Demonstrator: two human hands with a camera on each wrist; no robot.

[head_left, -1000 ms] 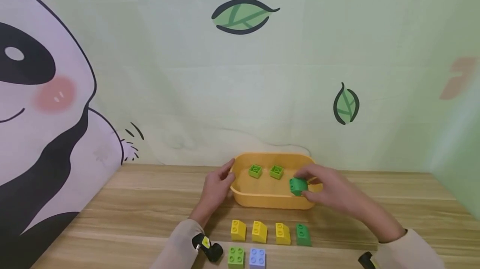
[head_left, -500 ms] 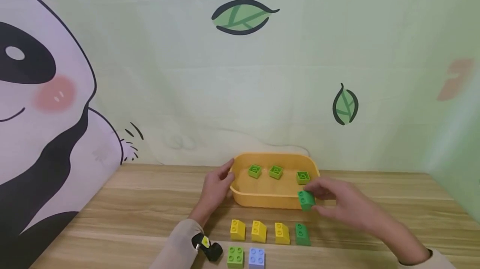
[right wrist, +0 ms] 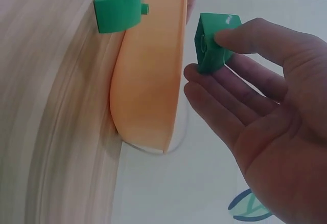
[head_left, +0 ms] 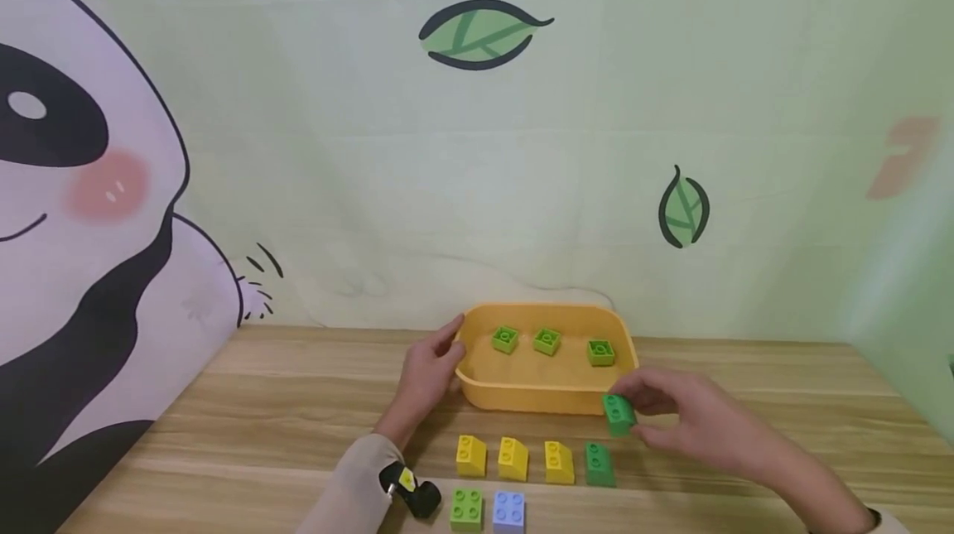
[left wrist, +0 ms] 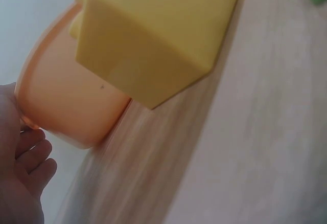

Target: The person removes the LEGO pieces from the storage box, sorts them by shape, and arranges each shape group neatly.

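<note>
Wooden table (head_left: pixel 298 401): three yellow bricks (head_left: pixel 514 459).

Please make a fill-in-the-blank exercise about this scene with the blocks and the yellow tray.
1. The right hand pinches a dark ____ block.
2. Inside the yellow tray lie ____ light green blocks.
3. The left hand touches the tray's ____ end.
4. Beside the light green block in the nearest row lies a ____ block.

Missing words: green; three; left; blue

Glossy plastic bricks (head_left: pixel 619 414), matt wood-grain table (head_left: pixel 298 401)
</note>
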